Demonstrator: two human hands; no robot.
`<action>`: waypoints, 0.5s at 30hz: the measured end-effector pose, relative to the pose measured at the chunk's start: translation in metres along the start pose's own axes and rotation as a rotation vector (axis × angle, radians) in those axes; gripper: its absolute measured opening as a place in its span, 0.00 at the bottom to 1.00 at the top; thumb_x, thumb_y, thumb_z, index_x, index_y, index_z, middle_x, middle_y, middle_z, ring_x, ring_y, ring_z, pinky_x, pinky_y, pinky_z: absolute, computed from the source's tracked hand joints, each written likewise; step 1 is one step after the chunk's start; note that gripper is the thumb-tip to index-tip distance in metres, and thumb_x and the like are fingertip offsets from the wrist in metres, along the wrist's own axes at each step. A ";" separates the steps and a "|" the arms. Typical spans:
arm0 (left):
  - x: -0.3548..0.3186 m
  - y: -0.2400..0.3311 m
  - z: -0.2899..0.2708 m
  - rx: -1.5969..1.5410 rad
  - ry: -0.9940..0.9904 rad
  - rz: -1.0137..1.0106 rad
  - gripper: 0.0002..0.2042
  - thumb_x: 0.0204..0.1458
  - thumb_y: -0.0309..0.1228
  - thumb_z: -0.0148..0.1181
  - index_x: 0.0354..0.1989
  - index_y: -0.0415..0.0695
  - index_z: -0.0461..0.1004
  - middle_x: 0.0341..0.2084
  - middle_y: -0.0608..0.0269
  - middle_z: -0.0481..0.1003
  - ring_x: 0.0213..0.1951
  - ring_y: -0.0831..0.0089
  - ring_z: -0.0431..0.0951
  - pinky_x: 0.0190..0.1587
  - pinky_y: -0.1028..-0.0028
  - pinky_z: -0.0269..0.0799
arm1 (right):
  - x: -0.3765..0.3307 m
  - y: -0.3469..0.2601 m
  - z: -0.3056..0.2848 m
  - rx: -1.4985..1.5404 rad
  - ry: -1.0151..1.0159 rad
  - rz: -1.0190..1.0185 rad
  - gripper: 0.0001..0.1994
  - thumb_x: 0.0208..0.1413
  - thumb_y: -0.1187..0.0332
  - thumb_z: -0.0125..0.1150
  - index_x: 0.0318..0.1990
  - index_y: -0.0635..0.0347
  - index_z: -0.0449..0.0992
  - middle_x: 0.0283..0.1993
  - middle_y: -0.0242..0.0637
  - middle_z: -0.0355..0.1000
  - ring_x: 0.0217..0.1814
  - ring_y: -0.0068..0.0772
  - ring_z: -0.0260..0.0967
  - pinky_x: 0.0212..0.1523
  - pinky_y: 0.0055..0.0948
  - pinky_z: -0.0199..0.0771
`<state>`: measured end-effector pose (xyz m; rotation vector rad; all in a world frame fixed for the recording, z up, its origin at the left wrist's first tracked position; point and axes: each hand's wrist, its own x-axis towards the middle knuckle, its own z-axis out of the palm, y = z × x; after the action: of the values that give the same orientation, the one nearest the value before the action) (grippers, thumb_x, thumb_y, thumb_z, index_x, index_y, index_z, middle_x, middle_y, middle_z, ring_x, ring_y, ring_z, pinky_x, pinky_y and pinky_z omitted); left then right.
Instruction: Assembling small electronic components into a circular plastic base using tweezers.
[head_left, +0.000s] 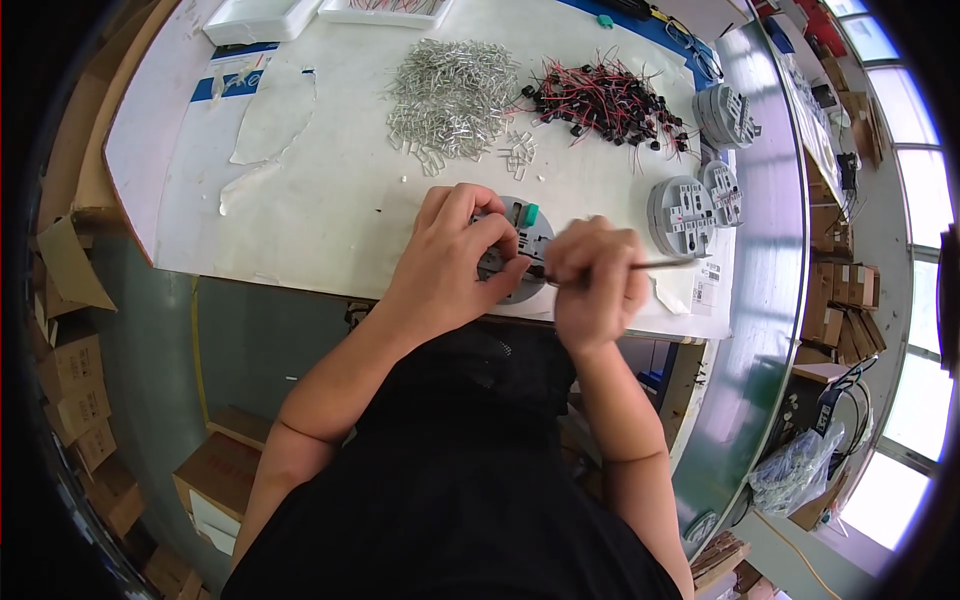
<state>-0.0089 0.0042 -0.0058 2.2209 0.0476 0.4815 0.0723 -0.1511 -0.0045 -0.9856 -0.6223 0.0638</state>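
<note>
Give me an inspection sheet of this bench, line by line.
Surface: white table top, with curled paper scraps on its left part.
Job's things: round grey plastic base with a green part, under both hands; thin rod-like tool.
Clutter: pile of small clear and silver parts; finished-looking grey bases and a stack at right; white trays at the far edge.
Grippers: left hand presses on the base; right hand grips the tool.
Cables: heap of red and black wired components.
Surroundings: cardboard boxes on the floor at left, more boxes and windows at right.
</note>
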 end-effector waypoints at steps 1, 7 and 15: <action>0.000 -0.002 0.000 0.002 -0.002 0.006 0.11 0.46 0.29 0.76 0.35 0.46 0.79 0.49 0.60 0.74 0.54 0.56 0.71 0.58 0.61 0.70 | -0.003 0.008 0.000 -0.092 -0.057 -0.036 0.10 0.75 0.71 0.51 0.38 0.64 0.69 0.25 0.34 0.64 0.25 0.26 0.60 0.25 0.28 0.60; 0.007 -0.005 -0.016 -0.124 -0.049 0.089 0.22 0.45 0.33 0.78 0.50 0.46 0.80 0.54 0.60 0.75 0.58 0.55 0.71 0.62 0.59 0.68 | -0.011 0.025 -0.002 -0.311 -0.231 -0.232 0.13 0.78 0.64 0.47 0.39 0.63 0.66 0.23 0.33 0.58 0.22 0.26 0.53 0.24 0.29 0.60; 0.026 0.020 -0.029 0.219 -0.267 0.176 0.37 0.44 0.45 0.80 0.65 0.47 0.76 0.59 0.58 0.77 0.59 0.54 0.72 0.64 0.56 0.67 | 0.019 -0.046 -0.030 -1.048 -0.075 0.407 0.15 0.71 0.63 0.60 0.35 0.67 0.73 0.21 0.43 0.72 0.20 0.40 0.72 0.24 0.36 0.71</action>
<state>0.0025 0.0178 0.0344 2.4996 -0.2488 0.2796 0.0931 -0.1941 0.0285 -2.1269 -0.5012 0.1404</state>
